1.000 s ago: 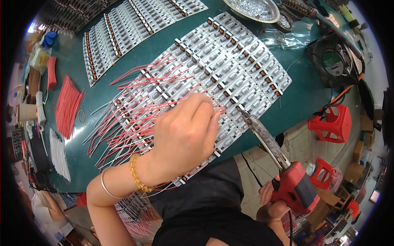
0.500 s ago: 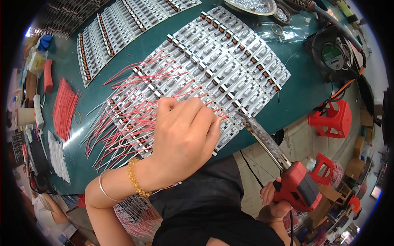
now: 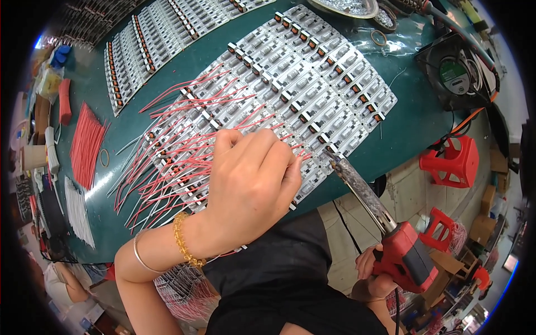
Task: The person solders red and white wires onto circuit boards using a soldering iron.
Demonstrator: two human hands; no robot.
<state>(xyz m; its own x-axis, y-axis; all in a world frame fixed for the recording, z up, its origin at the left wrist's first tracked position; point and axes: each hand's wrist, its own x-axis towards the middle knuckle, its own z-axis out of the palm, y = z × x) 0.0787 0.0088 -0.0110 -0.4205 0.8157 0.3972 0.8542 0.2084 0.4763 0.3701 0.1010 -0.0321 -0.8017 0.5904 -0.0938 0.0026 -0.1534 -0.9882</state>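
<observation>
A panel of small white circuit boards (image 3: 312,84) lies on the green table, with black-and-orange components in rows. Many red and white wires (image 3: 167,173) fan out over its left part. Above the panel's near side my left hand (image 3: 254,187) is closed in a pinch; a red wire end pokes out beside its fingertips, though the fingers hide most of the grip. My right hand (image 3: 377,279) is wrapped around the red-and-black handle of a soldering iron (image 3: 410,257). The iron's dark tip touches or hovers just over the panel's near right part, right of my left hand.
Bundles of red wires (image 3: 87,145) and white wires (image 3: 79,212) lie at the table's left. More board panels (image 3: 162,42) are at the back left. A metal dish (image 3: 349,6) and a black fan (image 3: 455,72) stand at the right; red stools (image 3: 452,162) are beyond the table edge.
</observation>
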